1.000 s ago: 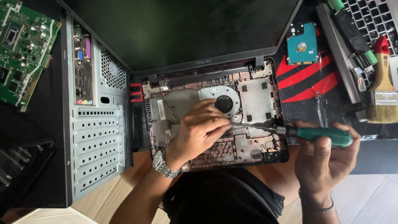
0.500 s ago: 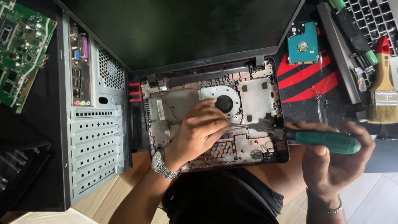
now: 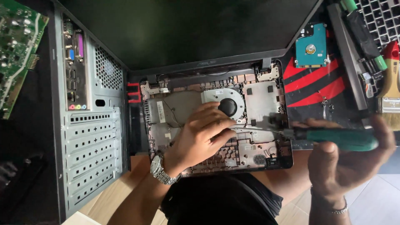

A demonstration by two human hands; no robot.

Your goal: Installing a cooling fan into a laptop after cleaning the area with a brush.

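Note:
An opened laptop base [image 3: 266,93] lies in front of me, its round cooling fan [image 3: 227,106] and inner plastic frame bared. My left hand [image 3: 202,135], with a metal wristwatch, rests on the middle of the base, fingertips by the fan and around the screwdriver's thin shaft. My right hand [image 3: 346,160] grips the green handle of the screwdriver [image 3: 339,137], which lies level and points left over the base's right edge. The shaft's tip is hidden under my left fingers.
A grey desktop computer case [image 3: 89,137] stands at the left, a green circuit board [image 3: 16,50] beyond it. At the right lie a blue-green hard drive [image 3: 311,46] on a red-and-black mat [image 3: 316,89], a paintbrush [image 3: 389,83] and a keyboard [image 3: 381,16].
My right hand and the screwdriver have shifted slightly to the right and are blurred with motion. My left hand stays on the laptop base.

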